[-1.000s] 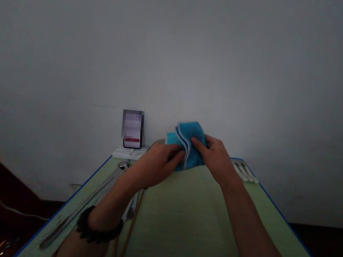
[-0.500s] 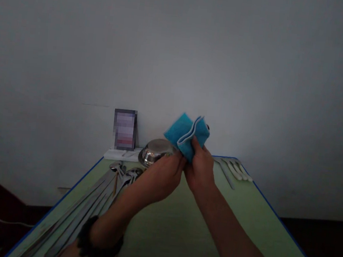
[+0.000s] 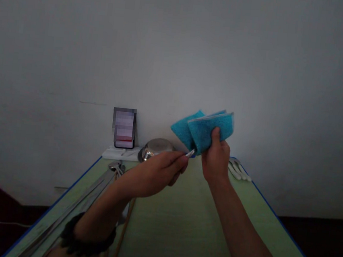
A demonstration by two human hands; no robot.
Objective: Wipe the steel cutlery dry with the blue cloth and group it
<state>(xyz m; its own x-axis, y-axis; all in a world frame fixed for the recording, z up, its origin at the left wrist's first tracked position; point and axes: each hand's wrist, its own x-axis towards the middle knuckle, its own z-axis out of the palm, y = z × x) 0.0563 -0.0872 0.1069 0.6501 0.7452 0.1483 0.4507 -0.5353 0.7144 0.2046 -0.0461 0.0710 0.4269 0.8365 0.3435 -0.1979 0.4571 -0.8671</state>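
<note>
One grey wall [image 3: 178, 56] fills the back, dim. Green table [image 3: 180, 226], blue-edged, runs toward it. Long metal utensils [image 3: 71, 211] along table's left side. Hands apart: left hand [image 3: 156, 173] pinching, right hand [image 3: 216, 161] clamped on folded blue cloth [image 3: 209, 130], above table's far end. Upside-down steel bowl [image 3: 158, 145], phone [image 3: 125, 130] propped upright, pale-handled cutlery [image 3: 238, 171] far right. Smallest: metal piece [image 3: 190, 153] in left fingertips, end at cloth.

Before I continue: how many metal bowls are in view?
1: the metal bowl, upside down at the far end of the table, right of the phone, partly behind the left hand. Others could hide beneath.
</note>
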